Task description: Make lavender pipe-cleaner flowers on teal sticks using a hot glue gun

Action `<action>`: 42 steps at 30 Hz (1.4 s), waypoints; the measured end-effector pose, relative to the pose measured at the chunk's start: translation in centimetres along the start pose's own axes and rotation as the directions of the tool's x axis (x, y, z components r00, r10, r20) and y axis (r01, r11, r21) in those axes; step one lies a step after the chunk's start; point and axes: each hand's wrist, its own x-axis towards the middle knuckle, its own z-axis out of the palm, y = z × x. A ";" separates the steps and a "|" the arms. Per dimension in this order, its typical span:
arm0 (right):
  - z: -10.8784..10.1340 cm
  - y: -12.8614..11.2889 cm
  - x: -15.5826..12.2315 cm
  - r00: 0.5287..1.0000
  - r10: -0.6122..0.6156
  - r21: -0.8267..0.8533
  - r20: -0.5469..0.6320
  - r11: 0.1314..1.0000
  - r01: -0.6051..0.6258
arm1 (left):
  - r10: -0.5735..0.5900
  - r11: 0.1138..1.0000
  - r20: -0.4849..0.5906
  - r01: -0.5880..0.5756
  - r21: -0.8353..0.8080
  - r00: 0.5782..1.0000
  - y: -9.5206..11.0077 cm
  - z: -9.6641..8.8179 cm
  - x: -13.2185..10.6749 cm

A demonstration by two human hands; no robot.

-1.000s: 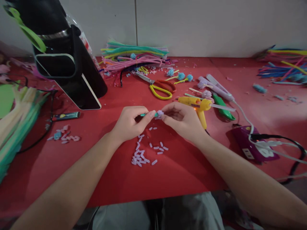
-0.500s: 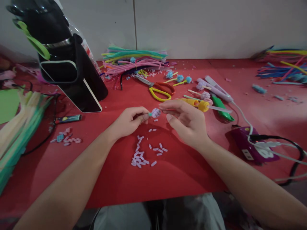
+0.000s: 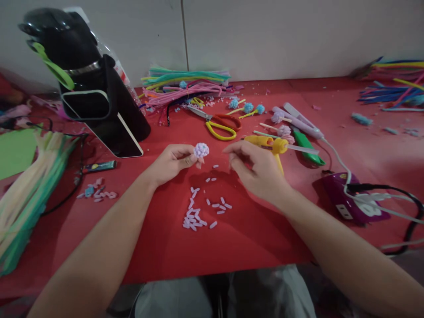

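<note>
Pinched between the thumb and fingers of my left hand (image 3: 174, 162) is a lavender pipe-cleaner flower (image 3: 201, 150), its round, bumpy head facing me. Its stem is hidden by the fingers. To the right, my right hand (image 3: 255, 170) hovers above the table, fingers slightly curled and apart, with nothing visible in them. Just behind that hand lies a yellow glue gun (image 3: 261, 141) with a clear glue stick. Below both hands, short lavender pipe-cleaner pieces (image 3: 194, 218) are scattered and heaped on the red table (image 3: 251, 247).
Scissors (image 3: 221, 130) lie open behind the hands, near blue pipe-cleaner flowers (image 3: 248, 108). A black bottle (image 3: 132, 115) with a phone on its front stands at left. Bundled pipe cleaners (image 3: 188, 77) lie along the wall. A purple power strip (image 3: 351, 198) with cables sits at right.
My left hand has moved slightly left and turned the flower so its head faces me. My right hand has drawn away from the flower, its fingers more curled.
</note>
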 end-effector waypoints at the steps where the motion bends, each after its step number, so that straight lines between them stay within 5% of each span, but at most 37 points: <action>1: -0.1 -0.1 0.1 0.998 0.035 -0.057 0.044 0.998 -0.032 | -0.005 1.000 -0.004 0.005 0.001 1.000 -0.1 0.0 0.0; 4: -0.9 -1.0 0.6 0.967 0.156 -0.355 0.201 0.932 -0.077 | -0.023 1.000 -0.030 0.023 0.007 0.999 -0.2 -0.1 0.0; 8: -3.2 -2.4 -0.1 0.887 0.319 -0.693 0.334 0.721 0.001 | -0.049 0.999 -0.047 0.050 0.019 0.998 -0.1 0.2 0.1; 15: -7.5 -0.9 -3.1 0.806 0.589 -0.886 0.062 0.404 -0.227 | -0.068 0.996 -0.106 0.074 0.056 0.992 0.3 0.6 0.1; 20: -7.5 1.3 -2.7 0.846 0.533 -0.852 -0.023 0.433 -0.296 | -0.068 0.994 -0.097 0.076 0.081 0.993 0.6 0.4 0.0; 25: -7.0 3.0 -2.9 0.899 0.430 -0.763 -0.077 0.555 -0.331 | -0.074 0.991 -0.125 0.087 0.102 0.989 0.9 0.3 -0.1; 33: -7.5 3.7 -2.4 0.792 0.606 -0.773 -0.077 0.465 -0.431 | -0.095 0.990 -0.170 0.110 0.083 0.981 0.8 0.7 0.1; 37: -7.9 4.5 -2.4 0.846 0.531 -0.718 -0.055 0.567 -0.403 | -0.082 0.989 -0.179 0.102 0.107 0.980 1.2 1.0 0.0; 39: -8.1 4.8 -3.2 0.841 0.536 -0.603 -0.068 0.649 -0.463 | -0.064 0.988 -0.186 0.088 0.123 0.980 1.3 1.0 0.0; 42: -8.0 4.5 -4.8 0.765 0.643 -0.142 -0.039 0.754 -0.641 | -0.041 0.986 -0.219 0.075 0.150 0.975 1.2 1.0 0.0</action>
